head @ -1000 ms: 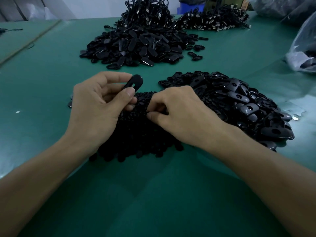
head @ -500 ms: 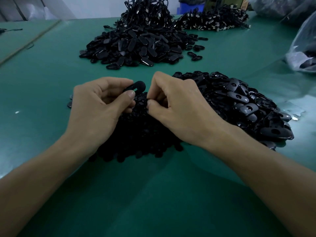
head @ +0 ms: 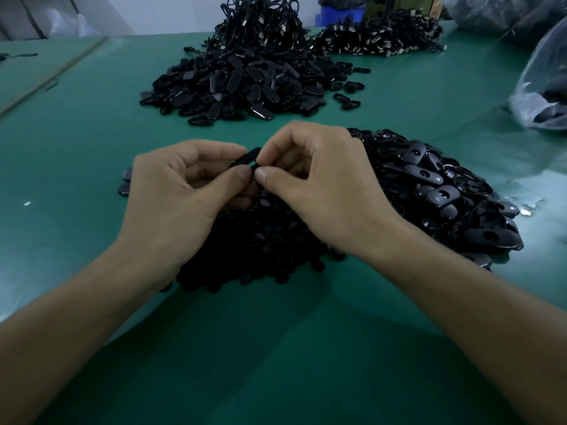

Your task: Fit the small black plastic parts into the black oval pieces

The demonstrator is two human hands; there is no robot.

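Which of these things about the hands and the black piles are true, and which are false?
1. The left hand pinches a black oval piece. True.
2. The right hand lies flat on the table. False: its fingers curl at that oval piece.
3. The table is red. False: it is green.
4. A pile of oval pieces with holes lies beside the right hand. True.

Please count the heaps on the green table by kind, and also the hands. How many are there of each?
Heaps of oval pieces: 2
Heap of small parts: 1
Heaps of cables: 2
Hands: 2, the left hand and the right hand
Total: 7
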